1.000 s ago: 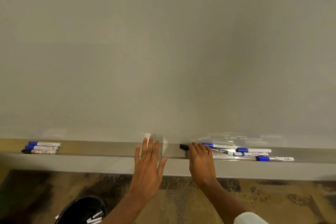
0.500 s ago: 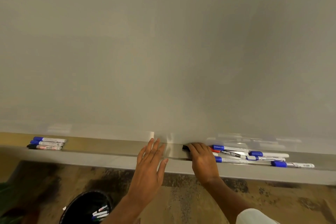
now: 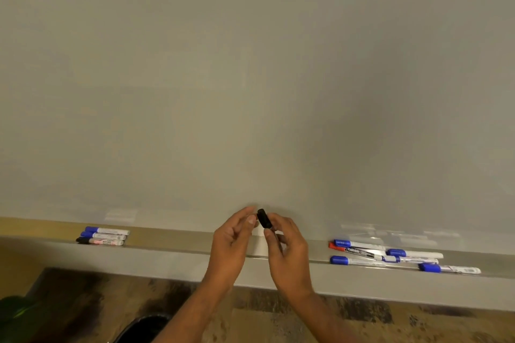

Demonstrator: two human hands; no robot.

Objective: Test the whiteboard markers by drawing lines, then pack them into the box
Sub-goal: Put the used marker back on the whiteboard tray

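Observation:
A black-capped marker (image 3: pixel 264 219) is lifted off the tray in front of the whiteboard (image 3: pixel 250 78). My right hand (image 3: pixel 287 248) grips its body, which is mostly hidden in the fingers. My left hand (image 3: pixel 232 239) has its fingertips at the black cap. Several markers with blue caps and one red one lie in a loose pile (image 3: pixel 390 255) on the tray (image 3: pixel 172 239) at the right. Three markers (image 3: pixel 104 237) lie side by side on the tray at the left.
A black round bin (image 3: pixel 142 328) stands on the mottled brown floor below the tray, cut off by the frame's lower edge. A dark green object (image 3: pixel 16 312) shows at the lower left corner.
My right hand took the black-capped marker from the tray and raised it. My left hand left the tray edge and came up to the cap. The camera has tilted slightly.

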